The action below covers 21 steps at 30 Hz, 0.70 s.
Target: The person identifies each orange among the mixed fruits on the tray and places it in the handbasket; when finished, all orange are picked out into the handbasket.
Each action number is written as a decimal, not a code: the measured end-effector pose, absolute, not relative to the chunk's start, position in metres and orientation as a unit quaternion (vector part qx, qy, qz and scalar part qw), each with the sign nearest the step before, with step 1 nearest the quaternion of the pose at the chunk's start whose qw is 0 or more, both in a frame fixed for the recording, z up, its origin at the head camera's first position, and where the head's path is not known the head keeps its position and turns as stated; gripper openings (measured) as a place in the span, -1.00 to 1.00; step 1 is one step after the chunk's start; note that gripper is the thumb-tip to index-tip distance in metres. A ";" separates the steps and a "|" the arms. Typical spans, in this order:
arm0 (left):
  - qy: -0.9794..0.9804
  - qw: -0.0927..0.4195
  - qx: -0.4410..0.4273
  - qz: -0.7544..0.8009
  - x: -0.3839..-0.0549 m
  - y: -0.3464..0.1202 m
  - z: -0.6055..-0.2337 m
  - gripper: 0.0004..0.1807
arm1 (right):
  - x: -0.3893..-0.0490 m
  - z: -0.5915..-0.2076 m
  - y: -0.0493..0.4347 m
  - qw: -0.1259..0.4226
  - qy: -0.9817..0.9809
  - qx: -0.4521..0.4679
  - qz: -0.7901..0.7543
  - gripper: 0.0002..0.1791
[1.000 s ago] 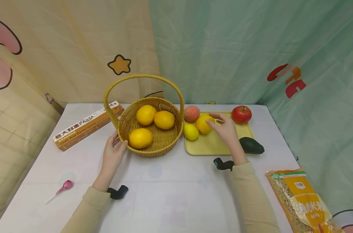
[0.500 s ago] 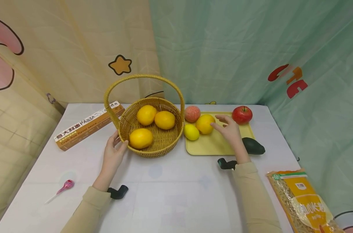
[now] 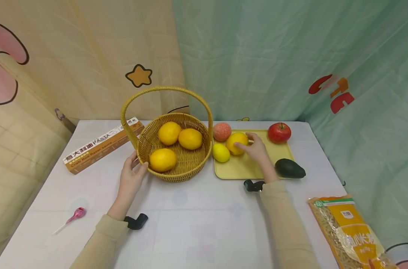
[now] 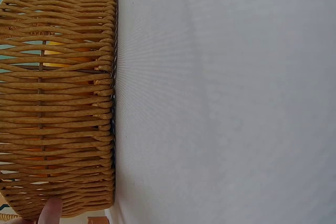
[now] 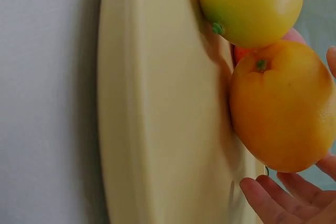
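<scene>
My left hand (image 3: 132,177) holds the left side of the wicker basket (image 3: 190,175), its thumb at the rim and its fingers on the outer wall. Inside the basket lie three yellow-orange fruits (image 3: 163,160). On the yellow tray (image 3: 244,170), my right hand (image 3: 257,151) reaches around a large yellow-orange fruit (image 5: 283,106) with a green stem. In the right wrist view the spread fingers (image 5: 278,198) lie close along that fruit's side; whether they press on it I cannot tell. A smaller yellow-green fruit (image 3: 221,152) touches it, and a pink peach-like fruit (image 3: 222,131) sits behind.
A red apple (image 3: 279,132) and a dark green avocado (image 3: 289,168) lie at the tray's right side. Behind the basket's left side is a pasta box (image 3: 103,145). A lollipop (image 3: 77,214) lies front left, and a grain bag (image 3: 352,231) at the right edge.
My right hand first drew back to the right from the large yellow-orange fruit, then returned left, its thumb now in front of the fruit. My left hand and the basket have stayed put.
</scene>
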<state>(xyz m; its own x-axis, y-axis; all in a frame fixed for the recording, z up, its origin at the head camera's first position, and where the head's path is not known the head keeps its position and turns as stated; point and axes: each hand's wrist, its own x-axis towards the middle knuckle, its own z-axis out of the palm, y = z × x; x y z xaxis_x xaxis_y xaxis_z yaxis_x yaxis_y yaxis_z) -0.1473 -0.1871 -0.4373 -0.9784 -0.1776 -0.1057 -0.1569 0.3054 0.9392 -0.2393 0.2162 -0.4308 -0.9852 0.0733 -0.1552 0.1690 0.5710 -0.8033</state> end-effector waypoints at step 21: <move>-0.809 0.015 0.100 -0.579 -0.146 -0.187 -0.437 -0.24 | -0.243 -0.443 0.196 0.041 0.858 0.127 -0.496 -0.02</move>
<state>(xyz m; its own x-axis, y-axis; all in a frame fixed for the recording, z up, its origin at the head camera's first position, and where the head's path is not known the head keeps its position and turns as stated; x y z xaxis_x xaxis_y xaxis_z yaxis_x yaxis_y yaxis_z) -0.1464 -0.1869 -0.4371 -0.9798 -0.1779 -0.0918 -0.1441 0.3087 0.9402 -0.2434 0.1965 -0.4426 -0.9644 0.1764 -0.1971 0.2588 0.4751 -0.8411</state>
